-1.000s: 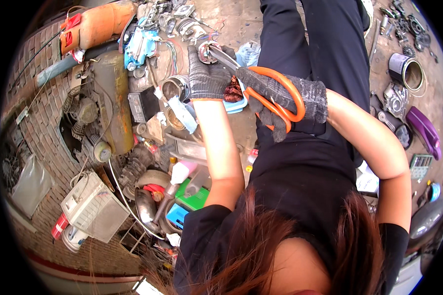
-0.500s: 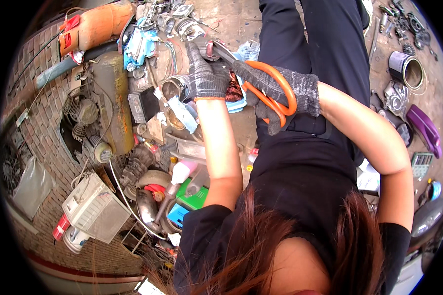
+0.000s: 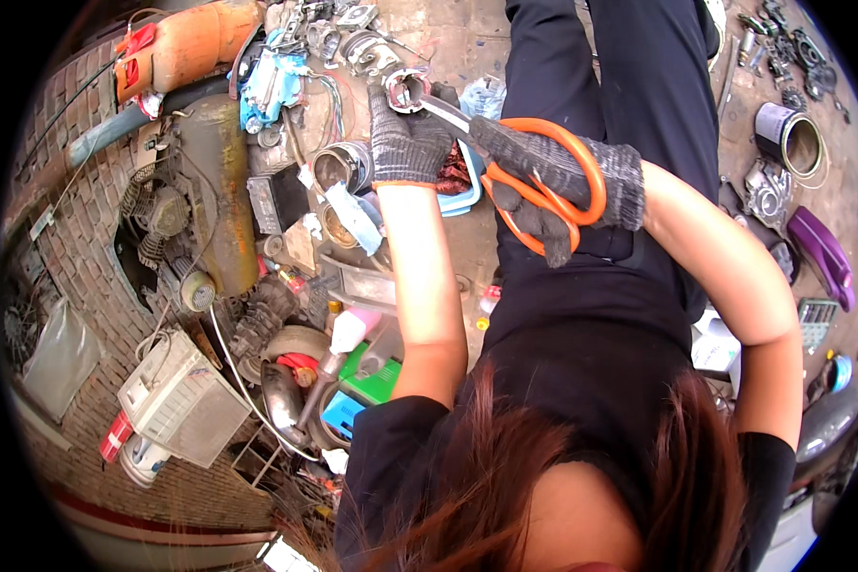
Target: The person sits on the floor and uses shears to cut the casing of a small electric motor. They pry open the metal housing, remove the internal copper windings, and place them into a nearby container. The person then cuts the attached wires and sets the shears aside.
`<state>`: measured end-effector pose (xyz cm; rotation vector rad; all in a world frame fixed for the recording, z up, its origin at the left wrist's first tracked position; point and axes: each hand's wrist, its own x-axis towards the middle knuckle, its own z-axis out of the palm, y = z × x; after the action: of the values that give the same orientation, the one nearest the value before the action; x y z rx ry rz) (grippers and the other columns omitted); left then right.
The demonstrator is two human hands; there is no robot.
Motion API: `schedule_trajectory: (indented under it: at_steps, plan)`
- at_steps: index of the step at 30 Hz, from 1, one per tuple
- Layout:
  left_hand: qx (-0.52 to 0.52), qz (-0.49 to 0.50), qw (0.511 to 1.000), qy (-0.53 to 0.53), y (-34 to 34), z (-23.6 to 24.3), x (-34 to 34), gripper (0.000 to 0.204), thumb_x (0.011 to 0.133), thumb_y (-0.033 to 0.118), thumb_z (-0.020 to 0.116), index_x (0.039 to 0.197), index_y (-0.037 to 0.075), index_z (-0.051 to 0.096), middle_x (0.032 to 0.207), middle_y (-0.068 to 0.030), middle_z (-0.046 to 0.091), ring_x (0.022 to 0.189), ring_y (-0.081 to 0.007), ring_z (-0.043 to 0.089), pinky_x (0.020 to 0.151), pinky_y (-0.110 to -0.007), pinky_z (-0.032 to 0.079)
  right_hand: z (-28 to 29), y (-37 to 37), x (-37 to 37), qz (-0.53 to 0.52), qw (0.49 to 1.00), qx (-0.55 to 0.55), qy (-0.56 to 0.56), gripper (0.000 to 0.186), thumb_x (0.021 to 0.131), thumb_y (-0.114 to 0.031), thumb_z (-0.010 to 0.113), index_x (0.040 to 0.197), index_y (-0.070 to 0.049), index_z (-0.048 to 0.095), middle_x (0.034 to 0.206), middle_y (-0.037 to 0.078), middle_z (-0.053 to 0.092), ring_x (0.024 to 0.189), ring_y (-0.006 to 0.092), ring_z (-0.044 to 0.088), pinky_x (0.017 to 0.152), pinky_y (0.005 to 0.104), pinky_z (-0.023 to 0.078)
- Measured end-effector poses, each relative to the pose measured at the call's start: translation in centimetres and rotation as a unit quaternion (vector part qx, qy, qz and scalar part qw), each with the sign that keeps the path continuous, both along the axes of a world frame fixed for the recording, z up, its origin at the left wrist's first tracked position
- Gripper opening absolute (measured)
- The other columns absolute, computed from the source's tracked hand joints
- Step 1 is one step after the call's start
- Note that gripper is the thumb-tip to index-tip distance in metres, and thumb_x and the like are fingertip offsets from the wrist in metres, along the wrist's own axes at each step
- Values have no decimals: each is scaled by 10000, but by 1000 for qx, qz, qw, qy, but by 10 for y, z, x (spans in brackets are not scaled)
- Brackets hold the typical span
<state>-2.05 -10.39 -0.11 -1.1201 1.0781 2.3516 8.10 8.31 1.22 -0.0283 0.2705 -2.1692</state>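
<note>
My left hand (image 3: pixel 405 143), in a dark grey knitted glove with an orange cuff, is closed on a round metal ring-shaped motor part (image 3: pixel 410 88). The part has a silvery rim and reddish material inside. My right hand (image 3: pixel 536 157), gloved alike, grips large scissors (image 3: pixel 596 183) with orange looped handles. Their handles stand apart, and the metal blades reach left to the edge of the ring. Whether both blades touch it I cannot tell. Beneath my hands, partly hidden, a light blue tray (image 3: pixel 467 200) holds reddish-brown coiled scrap that looks like copper wire.
Metal cans (image 3: pixel 341 167) and a dark box (image 3: pixel 276 200) stand left of my left forearm. Farther left lie an orange gas cylinder (image 3: pixel 195 48) and a yellowish tank (image 3: pixel 214 191). At right are an open tin (image 3: pixel 786 138), a purple plastic piece (image 3: pixel 823 257) and scattered metal parts.
My right hand and the scissors have shifted slightly right, with the handles spread wider. The ring has turned in my left hand, so its round opening shows more.
</note>
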Motion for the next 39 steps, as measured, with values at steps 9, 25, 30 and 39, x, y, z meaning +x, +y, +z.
schedule_trajectory:
  at_steps: [9, 25, 30, 39]
  plan:
    - [49, -81, 995, -23, 5, 7, 3, 396, 818, 435, 425, 945, 72, 522, 872, -111, 559, 806, -246, 542, 749, -367, 454, -3, -1, 0, -6, 997, -30, -66, 330, 808, -312, 601, 1031, -83, 519, 847, 82, 588, 664, 221, 584, 557, 403, 508]
    - [-33, -54, 998, 9, 20, 17, 4, 503, 831, 566, 401, 963, 97, 525, 955, -116, 536, 881, -283, 495, 807, -508, 397, -24, 7, -17, 23, 991, 53, 118, 508, 725, -173, 683, 1157, -30, 456, 922, 85, 589, 834, 123, 567, 705, 245, 469]
    - [-23, -45, 999, -4, 11, 6, -1, 529, 834, 580, 379, 1002, 96, 515, 996, -126, 531, 929, -284, 486, 852, -482, 394, -11, 10, -21, -40, 875, 297, 381, 485, 647, -120, 694, 1077, -7, 501, 842, 123, 602, 739, 159, 591, 655, 283, 469]
    - [34, -22, 999, 4, 2, 2, 1, 518, 829, 565, 419, 973, 78, 517, 947, -122, 530, 875, -251, 500, 815, -427, 430, -20, 3, -15, -13, 875, 338, 347, 158, 820, -131, 568, 915, -8, 540, 668, 64, 559, 484, 156, 567, 386, 249, 434]
